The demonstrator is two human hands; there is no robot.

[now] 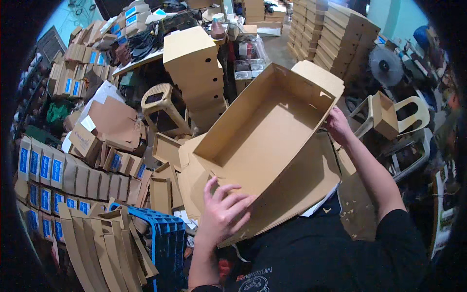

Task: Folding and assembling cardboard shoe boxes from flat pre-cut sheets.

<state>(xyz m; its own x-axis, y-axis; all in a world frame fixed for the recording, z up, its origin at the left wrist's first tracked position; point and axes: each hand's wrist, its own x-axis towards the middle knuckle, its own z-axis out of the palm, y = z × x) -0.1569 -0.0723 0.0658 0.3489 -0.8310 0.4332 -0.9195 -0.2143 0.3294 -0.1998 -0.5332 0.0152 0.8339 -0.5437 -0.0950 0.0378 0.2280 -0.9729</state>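
Note:
A brown cardboard box (272, 131), open at the top, is tilted above my lap with its inside showing. My right hand (339, 126) grips its right end wall, with the fingertips partly hidden behind the cardboard. An end flap (318, 80) sticks out at the far right corner. Close to the box's near left end is my left hand (226, 209), its fingers bent and spread apart. Whether those fingertips touch the cardboard I cannot tell. Beneath the box lie flat cardboard blanks (311, 168), partly covered by it.
Stacked cardboard boxes (192, 68) stand ahead, beside a beige plastic stool (165, 104). Taller stacks (340, 41) rise at the far right. At the left are rows of boxes with blue labels (46, 165) and a blue plastic crate (168, 238). A small box rests on a plastic chair (413, 114).

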